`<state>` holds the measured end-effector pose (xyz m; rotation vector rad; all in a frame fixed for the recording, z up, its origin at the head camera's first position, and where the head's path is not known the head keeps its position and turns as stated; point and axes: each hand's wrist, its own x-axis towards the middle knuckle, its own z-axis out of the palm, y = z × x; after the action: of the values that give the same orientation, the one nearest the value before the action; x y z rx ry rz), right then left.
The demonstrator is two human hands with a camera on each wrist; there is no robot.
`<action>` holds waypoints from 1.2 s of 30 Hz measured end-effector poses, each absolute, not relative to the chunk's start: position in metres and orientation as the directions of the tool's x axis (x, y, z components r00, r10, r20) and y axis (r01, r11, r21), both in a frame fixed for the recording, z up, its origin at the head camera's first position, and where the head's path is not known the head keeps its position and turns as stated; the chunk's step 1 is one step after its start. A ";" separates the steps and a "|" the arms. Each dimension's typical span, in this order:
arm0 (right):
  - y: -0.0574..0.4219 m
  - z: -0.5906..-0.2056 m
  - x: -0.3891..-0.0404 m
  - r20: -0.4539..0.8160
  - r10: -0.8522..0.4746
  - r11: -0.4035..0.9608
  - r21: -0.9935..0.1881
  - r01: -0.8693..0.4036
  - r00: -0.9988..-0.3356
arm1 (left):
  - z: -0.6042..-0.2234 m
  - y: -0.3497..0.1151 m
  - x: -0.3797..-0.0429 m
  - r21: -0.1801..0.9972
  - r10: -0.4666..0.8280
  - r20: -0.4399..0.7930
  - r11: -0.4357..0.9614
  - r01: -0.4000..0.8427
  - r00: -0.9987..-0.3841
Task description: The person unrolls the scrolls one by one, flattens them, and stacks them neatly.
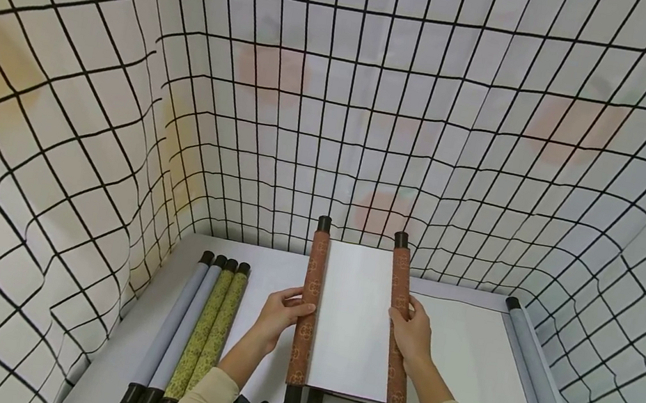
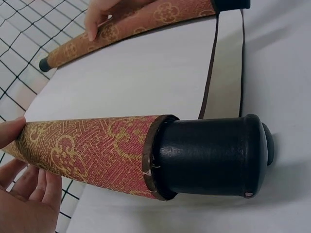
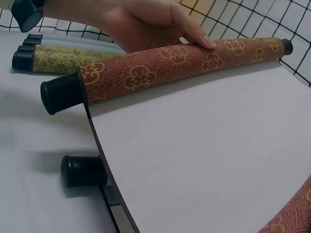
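A red-brown brocade hanging scroll [image 1: 308, 312] with gold flower patterns and black end knobs is held up, partly unrolled, a white blank sheet [image 1: 351, 319] spanning its two rolls. My left hand [image 1: 277, 317] grips the left roll, thumb in front and fingers behind. Around the right roll [image 1: 399, 333] curls my right hand [image 1: 413, 332]. Beneath it lies a spread scroll with pale paper [image 1: 475, 359] and a grey roll [image 1: 542, 381] at its right end. A black knob [image 3: 83, 171] pokes out below the held sheet; the rest of that roll is hidden.
Left on the white table [image 1: 127, 354] lie two grey rolled scrolls [image 1: 171, 325] and two yellow-green patterned ones [image 1: 214, 325], side by side. Black wire mesh [image 1: 370, 145] encloses the table at the back and both sides, with pale cloth behind it.
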<state>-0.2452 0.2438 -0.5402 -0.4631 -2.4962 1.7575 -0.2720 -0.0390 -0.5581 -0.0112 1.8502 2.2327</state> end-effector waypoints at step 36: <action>0.270 -0.538 -0.243 -0.145 0.244 0.298 -0.929 0.217 -0.959 | -0.562 -0.038 -0.272 0.967 0.178 -0.173 -0.156 -0.201 -0.969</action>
<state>-0.2429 0.2697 -0.5376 -0.4465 -2.5121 1.7919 -0.2720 -0.0383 -0.5618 -0.0268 1.8583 2.2150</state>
